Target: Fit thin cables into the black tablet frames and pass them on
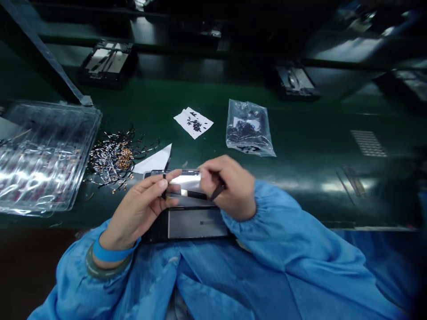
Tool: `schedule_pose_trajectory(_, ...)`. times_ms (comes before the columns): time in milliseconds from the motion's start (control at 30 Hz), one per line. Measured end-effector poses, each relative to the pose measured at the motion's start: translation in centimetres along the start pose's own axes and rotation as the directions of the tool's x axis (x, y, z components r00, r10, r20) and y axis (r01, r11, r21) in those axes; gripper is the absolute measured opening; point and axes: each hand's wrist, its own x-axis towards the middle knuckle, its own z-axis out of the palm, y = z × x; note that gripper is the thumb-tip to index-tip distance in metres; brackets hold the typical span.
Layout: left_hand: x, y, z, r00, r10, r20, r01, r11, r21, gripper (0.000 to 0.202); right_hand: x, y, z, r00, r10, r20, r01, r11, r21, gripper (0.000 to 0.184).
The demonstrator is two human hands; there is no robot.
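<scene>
Left hand (pixel 140 209) pinches a small dark part at the top edge of the opened device (pixel 196 222); right hand (pixel 230 186) grips dark tweezers (pixel 217 192) over the same spot; device lies at the worktop (pixel 300 133) near edge, against the blue sleeves; loose flex-cable pile (pixel 115 158) left, clear tray (pixel 43 155) beyond, bagged parts (pixel 248 129) behind; risk: tweezers slipping could scratch the shiny panel or drop the part.
</scene>
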Motion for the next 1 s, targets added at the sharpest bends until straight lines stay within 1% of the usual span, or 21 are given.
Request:
schedule_pose_trajectory(67,0.2,0.1,0.4,0.996,-0.061,0.071,0.066,0.995,-0.077,0.023,-0.7,-0.2,0.5,0.995,-0.088,0.054,0.086,0.996,0.036,0.01)
schedule_pose_trajectory(133,0.4,0.0,0.7,0.994,-0.07,0.085,0.08,0.99,-0.114,0.026,-1.0,-0.3,0.9,0.989,-0.118,0.085,0.11,0.99,0.089,0.011)
schedule_pose_trajectory(167,0.5,-0.1,0.8,0.995,-0.07,0.072,0.079,0.989,-0.123,0.027,-1.0,-0.3,1.0,0.992,-0.083,0.099,0.069,0.989,0.133,0.012)
schedule_pose_trajectory(200,0.6,-0.3,0.9,0.996,-0.067,0.052,0.073,0.989,-0.127,0.026,-0.8,-0.4,1.0,0.992,-0.007,0.122,-0.016,0.982,0.188,0.013)
schedule_pose_trajectory(233,0.7,-0.4,1.0,0.998,-0.061,0.028,0.064,0.99,-0.124,0.025,-0.4,-0.4,1.0,0.983,0.099,0.157,-0.137,0.959,0.25,0.013)
schedule_pose_trajectory(267,0.7,-0.6,1.0,0.998,-0.06,0.005,0.061,0.992,-0.112,0.025,0.1,-0.4,0.9,0.953,0.222,0.207,-0.28,0.907,0.315,0.015)
schedule_pose_trajectory(300,0.7,-0.7,1.1,0.998,-0.063,-0.013,0.061,0.994,-0.091,0.026,0.6,-0.4,0.8,0.901,0.342,0.267,-0.424,0.825,0.374,0.017)
schedule_pose_trajectory(367,0.6,-1.2,1.2,0.997,-0.06,-0.039,0.059,0.998,-0.021,0.03,1.5,-0.6,0.7,0.769,0.513,0.381,-0.639,0.622,0.452,0.025)
schedule_pose_trajectory(400,0.5,-1.4,1.2,0.998,-0.047,-0.051,0.048,0.999,0.023,0.031,1.8,-0.6,0.8,0.717,0.555,0.421,-0.696,0.538,0.476,0.027)
schedule_pose_trajectory(433,0.5,-1.6,1.1,0.998,-0.017,-0.068,0.021,0.997,0.072,0.032,2.0,-0.7,0.8,0.686,0.579,0.441,-0.724,0.484,0.491,0.027)
schedule_pose_trajectory(467,0.4,-1.8,1.0,0.995,0.042,-0.096,-0.03,0.991,0.127,0.032,2.0,-0.8,0.9,0.672,0.598,0.436,-0.734,0.465,0.495,0.027)
schedule_pose_trajectory(500,0.4,-1.9,0.9,0.983,0.132,-0.131,-0.105,0.975,0.196,0.031,2.0,-0.8,1.0,0.679,0.611,0.407,-0.727,0.484,0.487,0.027)
schedule_pose_trajectory(533,0.3,-2.0,0.8,0.955,0.247,-0.166,-0.195,0.941,0.276,0.028,1.8,-0.9,1.1,0.71,0.605,0.36,-0.699,0.541,0.468,0.026)
schedule_pose_trajectory(567,0.2,-2.1,0.7,0.908,0.375,-0.19,-0.289,0.885,0.364,0.025,1.6,-1.0,1.2,0.765,0.568,0.304,-0.642,0.63,0.437,0.024)
schedule_pose_trajectory(633,-0.1,-2.0,0.6,0.79,0.586,-0.178,-0.422,0.732,0.535,0.02,1.0,-1.2,1.3,0.901,0.392,0.186,-0.433,0.837,0.335,0.019)
schedule_pose_trajectory(667,-0.2,-1.9,0.7,0.742,0.652,-0.156,-0.453,0.659,0.6,0.017,0.7,-1.3,1.4,0.953,0.266,0.147,-0.297,0.917,0.265,0.018)
schedule_pose_trajectory(700,-0.4,-1.7,0.9,0.708,0.694,-0.132,-0.467,0.599,0.65,0.015,0.4,-1.4,1.5,0.982,0.142,0.128,-0.164,0.968,0.189,0.019)
schedule_pose_trajectory(733,-0.6,-1.6,1.0,0.684,0.721,-0.11,-0.471,0.553,0.687,0.013,0.2,-1.5,1.5,0.991,0.041,0.13,-0.056,0.992,0.114,0.021)
schedule_pose_trajectory(800,-0.8,-1.4,1.2,0.657,0.749,-0.079,-0.468,0.488,0.737,0.011,-0.1,-1.7,1.6,0.982,-0.072,0.173,0.073,0.997,0.0,0.028)
schedule_pose_trajectory(900,-0.9,-1.4,1.2,0.636,0.77,-0.041,-0.47,0.429,0.771,0.01,-0.4,-1.9,1.6,0.961,-0.146,0.236,0.157,0.987,-0.03,0.033)
schedule_pose_trajectory(1000,-0.5,-1.6,1.1,0.65,0.759,-0.039,-0.45,0.425,0.785,0.009,-0.6,-1.9,1.7,0.942,-0.18,0.284,0.183,0.983,0.017,0.034)
